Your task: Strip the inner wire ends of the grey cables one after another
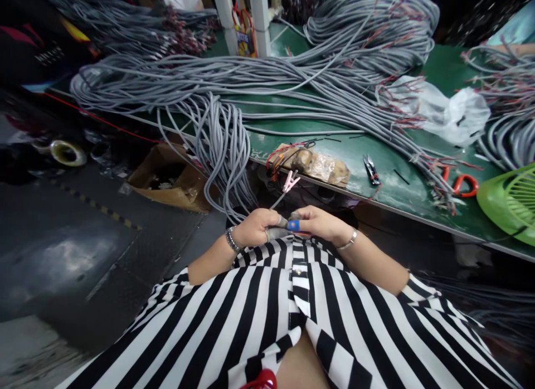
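The green tabletop is supporting looping grey cables, smooth and partly red-ended; their length is probably making them drape over its edge; my left hand and right hand are meeting narrowly below a pink clip, perhaps for steadiness; I cannot tell what either is gripping.

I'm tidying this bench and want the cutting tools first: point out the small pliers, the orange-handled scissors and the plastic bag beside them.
Small pliers [370,169]: head view, mid-body.
Orange-handled scissors [458,183]: head view, handle loop.
Plastic bag [468,107]: head view, crumpled right part.
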Tool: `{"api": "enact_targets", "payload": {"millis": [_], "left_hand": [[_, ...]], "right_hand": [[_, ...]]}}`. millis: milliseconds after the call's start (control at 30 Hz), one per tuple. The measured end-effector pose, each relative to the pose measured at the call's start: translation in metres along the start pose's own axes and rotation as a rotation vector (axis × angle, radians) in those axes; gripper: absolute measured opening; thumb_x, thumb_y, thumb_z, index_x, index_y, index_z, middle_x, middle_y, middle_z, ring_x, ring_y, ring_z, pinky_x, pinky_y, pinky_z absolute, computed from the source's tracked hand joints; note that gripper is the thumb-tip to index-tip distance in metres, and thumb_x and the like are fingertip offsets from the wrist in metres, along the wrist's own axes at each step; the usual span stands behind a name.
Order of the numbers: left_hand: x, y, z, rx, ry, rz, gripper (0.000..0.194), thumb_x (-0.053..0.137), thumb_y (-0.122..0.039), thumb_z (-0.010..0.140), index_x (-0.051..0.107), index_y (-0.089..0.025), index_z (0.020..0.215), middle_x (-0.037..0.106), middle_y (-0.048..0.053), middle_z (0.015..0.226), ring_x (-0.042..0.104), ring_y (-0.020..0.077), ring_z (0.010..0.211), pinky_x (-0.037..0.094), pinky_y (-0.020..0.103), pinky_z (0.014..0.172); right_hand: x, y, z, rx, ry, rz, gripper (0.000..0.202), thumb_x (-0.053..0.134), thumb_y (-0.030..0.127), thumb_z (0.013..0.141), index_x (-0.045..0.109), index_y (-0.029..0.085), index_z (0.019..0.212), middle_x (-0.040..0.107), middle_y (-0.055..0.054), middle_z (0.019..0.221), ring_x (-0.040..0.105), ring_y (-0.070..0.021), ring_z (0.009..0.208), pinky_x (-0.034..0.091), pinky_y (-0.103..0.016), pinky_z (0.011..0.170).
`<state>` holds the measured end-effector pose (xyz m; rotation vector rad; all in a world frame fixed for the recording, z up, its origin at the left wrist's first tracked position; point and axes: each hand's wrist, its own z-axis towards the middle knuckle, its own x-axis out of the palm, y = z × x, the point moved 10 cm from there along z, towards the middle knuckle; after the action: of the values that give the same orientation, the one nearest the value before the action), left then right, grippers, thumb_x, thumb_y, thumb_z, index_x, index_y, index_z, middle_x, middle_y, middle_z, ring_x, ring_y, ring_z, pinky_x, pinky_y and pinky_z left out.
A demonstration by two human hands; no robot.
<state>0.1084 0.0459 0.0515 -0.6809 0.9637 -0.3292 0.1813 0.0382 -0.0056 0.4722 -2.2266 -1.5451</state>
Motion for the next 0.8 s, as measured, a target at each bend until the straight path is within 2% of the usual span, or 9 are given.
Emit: {"api": "enact_targets", "payload": {"millis": [67,133,200,300,400,500,600,700,800], "left_hand": [[-0.004,-0.002,-0.001,0.004,-0.009,-0.015,0.023,0.061,-0.035,0.088,0.069,-0.014,0.083,0.066,0.004,0.067,0.059,0.0115,0.062,0.045,0.021,0.062],[-0.008,-0.005,-0.002,0.012,-0.013,-0.033,0.018,0.061,-0.031,0.088,0.069,-0.015,0.087,0.069,0.005,0.071,0.060,0.0115,0.064,0.046,0.022,0.064],[-0.011,-0.008,-0.005,0.034,-0.014,-0.042,0.015,0.061,-0.028,0.088,0.070,-0.016,0.090,0.069,0.004,0.072,0.060,0.0114,0.064,0.046,0.022,0.065],[-0.013,-0.009,-0.008,0.055,-0.027,-0.008,0.013,0.062,-0.027,0.087,0.070,-0.017,0.090,0.068,0.003,0.069,0.058,0.0120,0.064,0.045,0.023,0.065],[-0.011,-0.009,-0.008,0.076,-0.026,0.046,0.014,0.063,-0.029,0.087,0.069,-0.017,0.089,0.065,0.003,0.066,0.056,0.0127,0.063,0.043,0.023,0.062],[-0.007,-0.010,-0.006,0.107,-0.022,0.085,0.017,0.059,-0.031,0.088,0.068,-0.016,0.087,0.063,0.003,0.064,0.055,0.0127,0.061,0.041,0.024,0.060],[-0.003,-0.008,-0.005,0.104,-0.001,0.099,0.021,0.058,-0.033,0.089,0.067,-0.016,0.082,0.061,0.003,0.062,0.054,0.0127,0.060,0.041,0.024,0.059],[-0.004,-0.004,-0.005,0.064,0.004,0.079,0.022,0.058,-0.034,0.089,0.067,-0.016,0.080,0.061,0.002,0.061,0.055,0.0124,0.060,0.042,0.024,0.059],[-0.013,-0.001,-0.006,0.027,-0.038,0.040,0.019,0.060,-0.033,0.088,0.069,-0.016,0.085,0.064,0.003,0.065,0.056,0.0114,0.061,0.043,0.023,0.060]], "right_hand": [[-0.017,-0.007,0.005,0.015,-0.143,0.105,0.048,0.076,0.055,0.062,0.049,0.016,0.062,0.045,0.007,0.050,0.034,-0.0039,0.044,0.026,-0.019,0.042],[-0.038,-0.011,0.003,0.004,-0.294,0.203,0.048,0.076,0.055,0.062,0.047,0.018,0.064,0.041,0.009,0.047,0.029,-0.0024,0.039,0.019,-0.018,0.038],[-0.051,-0.012,-0.002,-0.003,-0.345,0.271,0.048,0.074,0.056,0.065,0.045,0.019,0.065,0.039,0.010,0.045,0.021,-0.0012,0.036,0.011,-0.018,0.036],[-0.050,-0.013,-0.009,0.028,-0.255,0.268,0.048,0.073,0.058,0.066,0.048,0.017,0.068,0.053,0.004,0.050,0.020,-0.0006,0.035,0.009,-0.018,0.035],[-0.036,-0.012,-0.015,0.043,-0.130,0.200,0.046,0.080,0.051,0.061,0.056,0.014,0.074,0.064,-0.002,0.061,0.030,-0.0017,0.039,0.014,-0.018,0.036],[-0.021,-0.009,-0.015,0.027,-0.073,0.187,0.044,0.086,0.040,0.056,0.057,0.014,0.076,0.059,0.002,0.059,0.041,-0.0042,0.046,0.024,-0.018,0.041],[-0.011,-0.006,-0.010,-0.002,-0.088,0.180,0.041,0.087,0.033,0.053,0.055,0.015,0.073,0.054,0.006,0.057,0.045,-0.0058,0.049,0.031,-0.018,0.045],[-0.017,-0.001,-0.003,-0.064,-0.228,0.173,0.037,0.085,0.030,0.055,0.055,0.017,0.072,0.054,0.006,0.058,0.047,-0.0070,0.052,0.038,-0.020,0.049],[-0.040,0.005,-0.002,-0.170,-0.463,0.212,0.035,0.083,0.029,0.055,0.055,0.018,0.072,0.053,0.006,0.059,0.046,-0.0062,0.052,0.039,-0.020,0.050]]}}
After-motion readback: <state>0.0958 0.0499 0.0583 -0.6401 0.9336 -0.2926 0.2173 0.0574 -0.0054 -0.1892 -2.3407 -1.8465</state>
